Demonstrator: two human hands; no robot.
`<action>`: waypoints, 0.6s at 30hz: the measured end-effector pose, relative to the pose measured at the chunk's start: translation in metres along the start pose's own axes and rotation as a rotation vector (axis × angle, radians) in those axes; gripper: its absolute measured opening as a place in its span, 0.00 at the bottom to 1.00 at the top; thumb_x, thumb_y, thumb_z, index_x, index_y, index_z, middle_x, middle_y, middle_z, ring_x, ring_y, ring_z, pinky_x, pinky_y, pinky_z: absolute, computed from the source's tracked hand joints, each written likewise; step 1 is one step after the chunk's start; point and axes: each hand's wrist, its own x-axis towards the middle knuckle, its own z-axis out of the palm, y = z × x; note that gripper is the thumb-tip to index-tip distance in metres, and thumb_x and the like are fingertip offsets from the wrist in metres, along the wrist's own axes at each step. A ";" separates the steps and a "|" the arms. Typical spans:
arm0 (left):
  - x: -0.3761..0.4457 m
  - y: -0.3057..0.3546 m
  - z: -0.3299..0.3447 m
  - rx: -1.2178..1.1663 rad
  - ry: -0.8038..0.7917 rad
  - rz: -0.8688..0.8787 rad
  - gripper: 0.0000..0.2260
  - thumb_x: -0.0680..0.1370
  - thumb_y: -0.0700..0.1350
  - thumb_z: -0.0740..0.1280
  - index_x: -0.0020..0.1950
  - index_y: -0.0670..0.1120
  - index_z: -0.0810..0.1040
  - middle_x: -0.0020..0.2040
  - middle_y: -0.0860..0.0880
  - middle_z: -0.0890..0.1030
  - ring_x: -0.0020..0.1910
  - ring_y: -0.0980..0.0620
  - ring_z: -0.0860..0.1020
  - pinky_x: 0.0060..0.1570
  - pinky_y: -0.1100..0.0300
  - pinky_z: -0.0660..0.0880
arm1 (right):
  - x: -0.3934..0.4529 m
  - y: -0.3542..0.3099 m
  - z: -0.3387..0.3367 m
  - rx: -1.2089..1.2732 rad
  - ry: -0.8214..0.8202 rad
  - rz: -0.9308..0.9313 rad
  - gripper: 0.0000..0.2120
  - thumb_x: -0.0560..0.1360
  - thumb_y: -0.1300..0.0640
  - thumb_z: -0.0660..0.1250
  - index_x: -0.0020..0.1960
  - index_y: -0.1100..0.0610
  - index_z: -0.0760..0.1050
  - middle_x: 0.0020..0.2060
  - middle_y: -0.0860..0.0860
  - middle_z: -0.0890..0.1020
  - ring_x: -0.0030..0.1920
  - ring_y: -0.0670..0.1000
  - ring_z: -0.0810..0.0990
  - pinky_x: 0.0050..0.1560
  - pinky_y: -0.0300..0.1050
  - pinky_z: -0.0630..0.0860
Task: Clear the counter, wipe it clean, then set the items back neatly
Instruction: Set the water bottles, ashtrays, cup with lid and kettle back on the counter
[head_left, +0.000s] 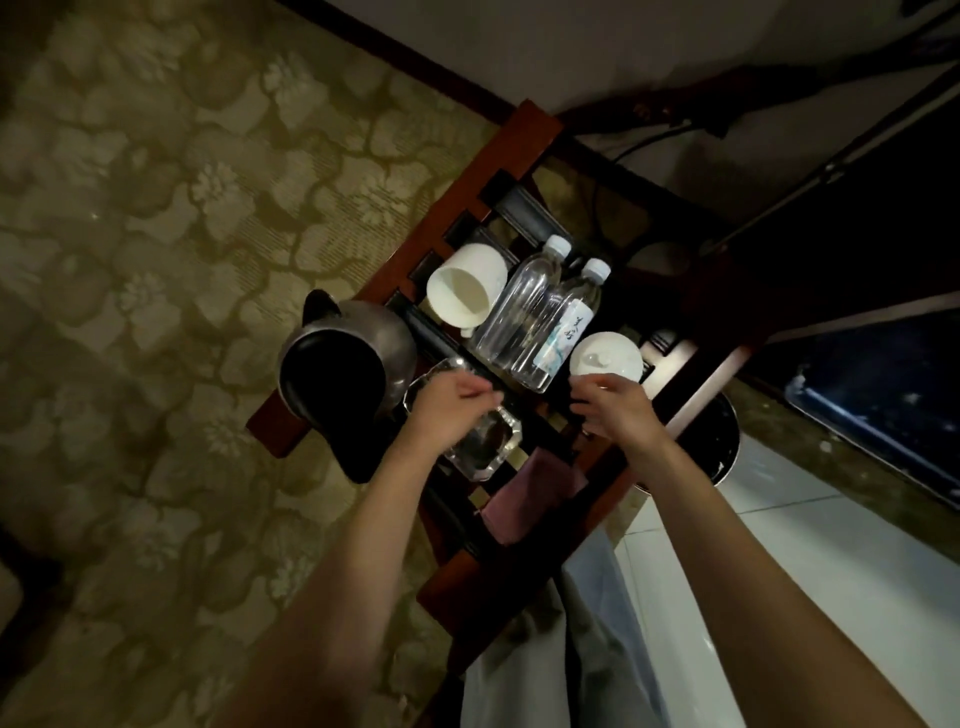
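Observation:
A dark wooden slatted rack (524, 130) holds the items. My left hand (452, 408) hovers with curled fingers over a clear glass dish (423, 387) and a square glass ashtray (491, 444); whether it holds anything is unclear. My right hand (615, 410) grips the near side of a white lidded cup (605, 358). Two clear water bottles (524, 306) lie side by side between the hands. Behind them a white mug (465, 288) lies on its side. A steel kettle (343, 364) with a black handle stands at the rack's left. A pink cloth (524, 499) lies on the near slats.
Patterned green carpet (156, 260) spreads to the left. White floor tiles (805, 545) lie to the right, with a dark round bin (719, 441) beside the rack. A black cable (639, 148) runs behind the rack along the wall. A dark cabinet stands at the far right.

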 end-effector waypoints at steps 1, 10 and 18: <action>0.007 0.012 0.000 0.004 0.013 0.017 0.11 0.75 0.44 0.71 0.55 0.43 0.80 0.52 0.46 0.82 0.47 0.52 0.79 0.44 0.62 0.73 | 0.001 -0.005 0.001 0.029 -0.017 0.021 0.12 0.77 0.51 0.66 0.56 0.58 0.76 0.56 0.56 0.80 0.51 0.51 0.79 0.50 0.46 0.73; 0.052 0.055 0.013 0.087 0.040 -0.041 0.23 0.76 0.47 0.70 0.68 0.39 0.72 0.65 0.44 0.77 0.63 0.47 0.75 0.56 0.62 0.68 | 0.025 -0.015 0.016 -0.020 -0.075 0.153 0.24 0.75 0.45 0.67 0.60 0.65 0.74 0.57 0.60 0.78 0.57 0.59 0.78 0.63 0.55 0.74; 0.055 0.047 0.020 0.046 0.045 -0.084 0.18 0.78 0.49 0.67 0.63 0.39 0.76 0.52 0.47 0.79 0.55 0.49 0.77 0.55 0.60 0.70 | 0.040 -0.013 0.032 0.041 -0.017 0.133 0.26 0.76 0.47 0.66 0.66 0.64 0.71 0.58 0.55 0.78 0.57 0.54 0.77 0.57 0.47 0.74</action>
